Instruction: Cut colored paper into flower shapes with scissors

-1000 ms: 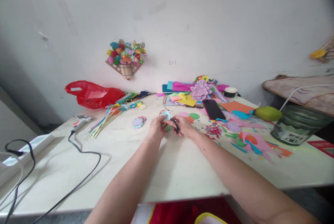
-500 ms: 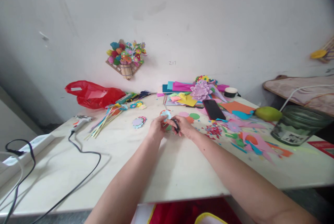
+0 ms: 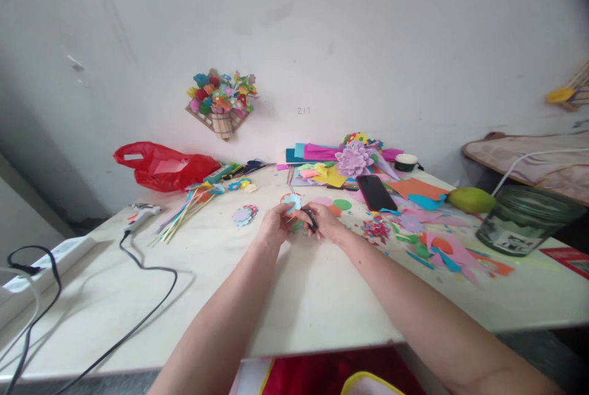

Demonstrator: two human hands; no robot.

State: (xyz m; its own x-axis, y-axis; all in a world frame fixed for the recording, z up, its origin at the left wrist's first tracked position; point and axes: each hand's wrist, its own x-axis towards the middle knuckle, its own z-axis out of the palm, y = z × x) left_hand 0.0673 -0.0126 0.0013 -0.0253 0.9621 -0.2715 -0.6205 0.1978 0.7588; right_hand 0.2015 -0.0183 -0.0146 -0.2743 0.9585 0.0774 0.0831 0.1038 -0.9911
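Observation:
Near the middle of the table, my left hand (image 3: 275, 223) is closed on a light blue flower-shaped cutout (image 3: 291, 200). Fingers of my right hand (image 3: 324, 221) are wrapped around dark-handled scissors (image 3: 311, 222), close against the cutout's right side; their blades are mostly hidden. An orange round piece shows just behind the blue cutout. Beyond my right hand a green disc (image 3: 342, 204) lies flat. Left of my hands rests a small stack of scalloped flower pieces with a lilac disc (image 3: 242, 216) on top.
A glue gun (image 3: 146, 216) with its black cord and a power strip (image 3: 55, 263) lie at left. Behind are a red plastic bag (image 3: 168, 165) and coloured sticks. To the right are a phone (image 3: 376, 193), coloured scraps (image 3: 453, 251) and a large glass jar (image 3: 524, 223).
The light blue cutout has turned slightly in my left hand and shifted a little left. My right hand stays beside it with the scissors.

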